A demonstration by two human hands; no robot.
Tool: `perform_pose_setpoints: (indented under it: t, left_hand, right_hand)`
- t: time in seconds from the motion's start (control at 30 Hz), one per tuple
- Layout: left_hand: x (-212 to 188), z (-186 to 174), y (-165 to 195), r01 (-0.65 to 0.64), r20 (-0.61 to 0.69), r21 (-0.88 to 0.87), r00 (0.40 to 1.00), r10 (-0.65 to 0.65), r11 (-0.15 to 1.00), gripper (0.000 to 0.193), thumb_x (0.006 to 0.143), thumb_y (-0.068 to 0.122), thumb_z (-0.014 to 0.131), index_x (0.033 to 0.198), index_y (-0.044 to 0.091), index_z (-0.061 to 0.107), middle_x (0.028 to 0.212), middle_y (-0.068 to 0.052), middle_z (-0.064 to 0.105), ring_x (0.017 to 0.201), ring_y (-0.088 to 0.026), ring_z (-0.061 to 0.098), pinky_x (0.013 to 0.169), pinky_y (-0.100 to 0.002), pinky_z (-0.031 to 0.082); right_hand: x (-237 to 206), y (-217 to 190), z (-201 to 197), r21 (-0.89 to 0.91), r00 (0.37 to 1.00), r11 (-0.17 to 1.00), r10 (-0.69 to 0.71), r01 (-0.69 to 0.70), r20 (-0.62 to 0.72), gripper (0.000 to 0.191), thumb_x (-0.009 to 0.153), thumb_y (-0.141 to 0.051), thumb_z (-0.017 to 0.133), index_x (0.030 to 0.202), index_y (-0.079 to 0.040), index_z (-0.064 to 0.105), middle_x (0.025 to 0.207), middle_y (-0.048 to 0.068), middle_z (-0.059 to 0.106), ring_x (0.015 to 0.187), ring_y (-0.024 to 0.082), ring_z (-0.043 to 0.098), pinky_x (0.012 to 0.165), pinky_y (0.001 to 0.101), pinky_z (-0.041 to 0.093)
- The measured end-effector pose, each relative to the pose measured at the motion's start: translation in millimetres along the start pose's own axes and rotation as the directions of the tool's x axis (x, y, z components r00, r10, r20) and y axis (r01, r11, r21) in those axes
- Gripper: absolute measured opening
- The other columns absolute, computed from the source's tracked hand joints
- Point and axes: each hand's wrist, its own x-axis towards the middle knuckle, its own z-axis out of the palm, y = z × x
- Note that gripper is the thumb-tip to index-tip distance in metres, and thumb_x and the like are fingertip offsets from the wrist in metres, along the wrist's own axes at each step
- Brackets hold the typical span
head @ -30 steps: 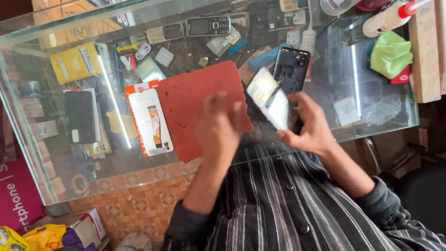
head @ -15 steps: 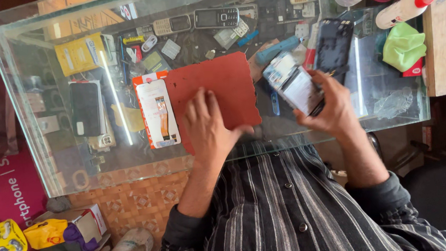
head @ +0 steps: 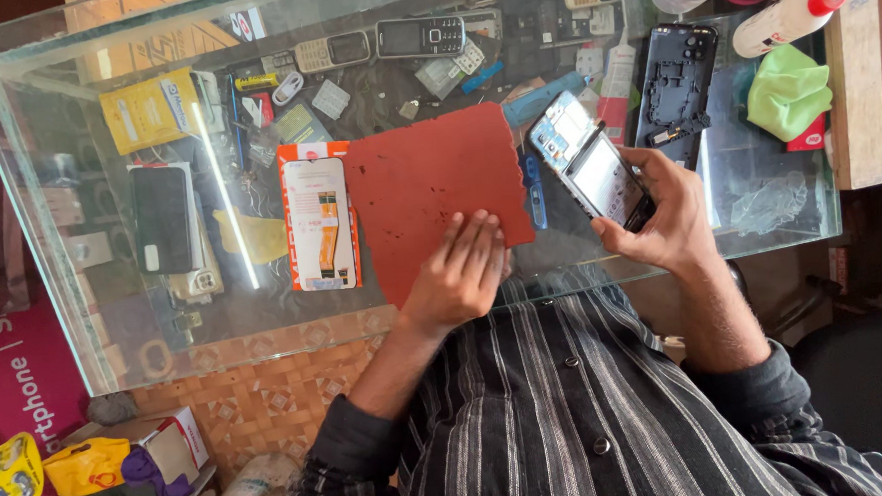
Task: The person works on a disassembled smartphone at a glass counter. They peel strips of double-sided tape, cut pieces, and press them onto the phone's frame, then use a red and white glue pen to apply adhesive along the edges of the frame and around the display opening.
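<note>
Nearest the camera is the person's striped shirt (head: 587,410), with both forearms reaching out over the near edge of the glass surface (head: 265,315). The left hand (head: 457,277) lies palm down, its grip spread flat with fingers together, pressing on the near corner of a red mat (head: 428,179) that rests on the glass. The right hand (head: 663,223) has its grip closed around the lower end of an opened phone (head: 591,162), thumb on one edge and fingers wrapped behind; the phone is held tilted just above the surface, its bare inner side with a blue board section facing up, right beside the mat's right edge.

Just left of the mat, touching its edge, lies an orange-rimmed screen package (head: 319,224). Further left, under the glass, sits a dark phone (head: 162,218) and a yellow box (head: 149,110).

Beyond the right hand lies a black phone back frame (head: 674,84), and to its right a crumpled green cloth (head: 786,92) beside a wooden block (head: 855,81). At the far edge lie two keypad phones (head: 382,42) under the glass and a white glue bottle (head: 798,12) with a red nozzle.
</note>
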Motion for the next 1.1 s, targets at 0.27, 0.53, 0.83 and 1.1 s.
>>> perform_pose_setpoints:
  t: [0.27, 0.53, 0.83, 1.1]
  left_hand:
    - [25.1, 14.2, 19.6, -0.068, -0.101, -0.194, 0.994, 0.049, 0.979, 0.021, 0.102, 0.019, 0.068, 0.105, -0.002, 0.072, 0.115, -0.015, 0.074, 0.113, -0.029, 0.072, 0.105, -0.049, 0.055]
    - [38.2, -7.4, -0.3, 0.652, 0.228, -0.699, 0.594, -0.772, 0.295, 0.028, 0.102, 0.015, 0.062, 0.123, -0.002, 0.066, 0.105, -0.012, 0.074, 0.083, -0.018, 0.074, 0.067, -0.028, 0.06]
    - [59.7, -0.5, -10.7, 0.531, 0.09, -0.408, 0.833, -0.546, 0.743, 0.036, 0.101, 0.02, 0.067, 0.13, -0.001, 0.065, 0.148, -0.021, 0.055, 0.119, -0.039, 0.06, 0.1, -0.046, 0.051]
    - [59.9, 11.3, -8.7, 0.51, 0.068, -0.192, 0.859, -0.507, 0.838, 0.036, 0.1, 0.031, 0.066, 0.12, 0.0, 0.069, 0.152, -0.022, 0.05, 0.125, -0.042, 0.053, 0.105, -0.054, 0.044]
  right_hand:
    - [13.7, -27.8, 26.1, -0.188, 0.997, 0.98, -0.075, 0.068, -0.028, 0.076, 0.065, -0.029, 0.091, 0.123, 0.005, 0.057, 0.102, 0.021, 0.069, 0.09, 0.032, 0.071, 0.081, 0.0409, 0.057]
    - [14.9, -49.7, 67.3, -0.309, 0.999, 0.951, -0.01, -0.004, -0.043, 0.078, 0.077, -0.033, 0.09, 0.129, 0.006, 0.045, 0.104, 0.026, 0.066, 0.092, 0.044, 0.069, 0.079, 0.0502, 0.056]
    - [19.9, -67.0, 53.9, -0.186, 0.991, 0.982, 0.002, 0.022, 0.13, 0.054, 0.086, -0.024, 0.079, 0.127, 0.006, 0.058, 0.099, 0.022, 0.064, 0.08, 0.042, 0.067, 0.069, 0.0492, 0.054]
    - [30.9, -72.6, 32.6, 0.04, 0.93, 0.984, -0.175, 0.171, 0.323, 0.052, 0.081, -0.012, 0.073, 0.127, 0.007, 0.06, 0.105, 0.017, 0.062, 0.081, 0.031, 0.066, 0.069, 0.042, 0.055]
